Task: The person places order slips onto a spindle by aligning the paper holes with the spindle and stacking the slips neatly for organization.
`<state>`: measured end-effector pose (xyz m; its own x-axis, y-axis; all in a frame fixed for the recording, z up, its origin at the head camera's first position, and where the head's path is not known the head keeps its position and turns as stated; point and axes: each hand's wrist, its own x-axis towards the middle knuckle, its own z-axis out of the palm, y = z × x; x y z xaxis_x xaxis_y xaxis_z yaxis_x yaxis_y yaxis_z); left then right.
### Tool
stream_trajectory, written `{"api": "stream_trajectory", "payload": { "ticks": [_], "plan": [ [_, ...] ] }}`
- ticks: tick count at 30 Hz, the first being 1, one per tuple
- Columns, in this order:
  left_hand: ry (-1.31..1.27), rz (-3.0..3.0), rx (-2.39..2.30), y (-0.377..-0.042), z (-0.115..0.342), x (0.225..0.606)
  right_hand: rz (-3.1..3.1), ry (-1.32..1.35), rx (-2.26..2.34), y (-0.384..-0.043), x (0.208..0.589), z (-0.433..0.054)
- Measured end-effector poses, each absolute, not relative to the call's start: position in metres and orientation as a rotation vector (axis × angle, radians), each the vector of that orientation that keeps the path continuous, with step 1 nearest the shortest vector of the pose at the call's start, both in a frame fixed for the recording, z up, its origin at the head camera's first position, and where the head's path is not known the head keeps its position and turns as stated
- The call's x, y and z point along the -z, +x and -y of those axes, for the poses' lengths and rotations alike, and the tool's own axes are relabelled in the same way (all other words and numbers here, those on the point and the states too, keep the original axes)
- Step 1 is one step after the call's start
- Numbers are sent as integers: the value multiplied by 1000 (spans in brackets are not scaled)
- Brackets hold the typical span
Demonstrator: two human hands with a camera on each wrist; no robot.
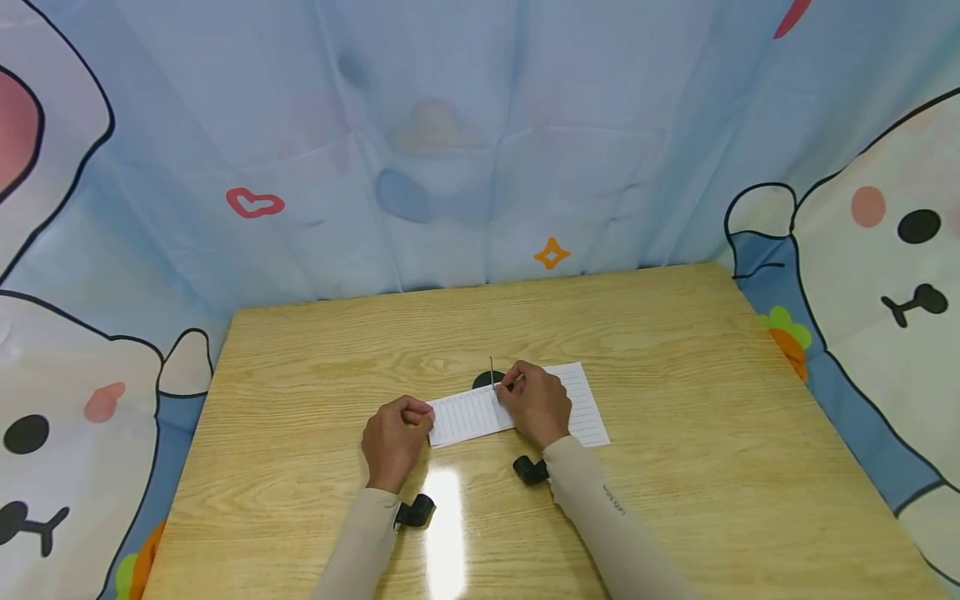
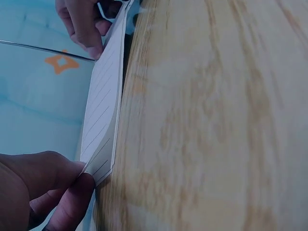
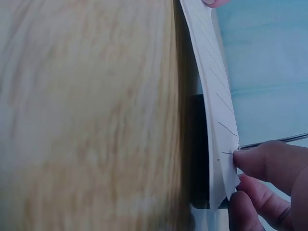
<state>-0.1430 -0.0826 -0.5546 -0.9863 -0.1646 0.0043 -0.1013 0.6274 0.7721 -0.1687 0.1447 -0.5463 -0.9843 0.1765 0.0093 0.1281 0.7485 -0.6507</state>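
A white lined paper (image 1: 467,417) is held between both hands in the head view. My left hand (image 1: 395,442) pinches its left end between thumb and finger, as the left wrist view shows up close. At the far edge, my right hand (image 1: 536,404) pinches the paper beside a thin upright metal spike (image 1: 491,368) on a round black base (image 1: 483,381). The spike meets the paper's edge by the right fingertips; I cannot tell whether it passes through. More lined paper (image 1: 587,404) shows right of the right hand, its lines running another way; the hand hides where they meet.
The hands work over a wooden table (image 1: 300,367) with a bright reflection near its front. Behind the table and at both sides hangs a blue cartoon-printed curtain (image 1: 450,208). Black wrist cameras (image 1: 531,470) sit at both cuffs.
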Motion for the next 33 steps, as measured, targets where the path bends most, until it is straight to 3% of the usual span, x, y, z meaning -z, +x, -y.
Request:
{"api": "stream_trajectory", "payload": {
  "ticks": [16, 33],
  "plan": [
    [172, 2784, 1246, -142, 86, 558, 2820, -231, -1112, -162, 551, -147],
    [-133, 2583, 1296, -103, 68, 541, 2656, -281, -1132, -141, 529, -221]
  ]
}}
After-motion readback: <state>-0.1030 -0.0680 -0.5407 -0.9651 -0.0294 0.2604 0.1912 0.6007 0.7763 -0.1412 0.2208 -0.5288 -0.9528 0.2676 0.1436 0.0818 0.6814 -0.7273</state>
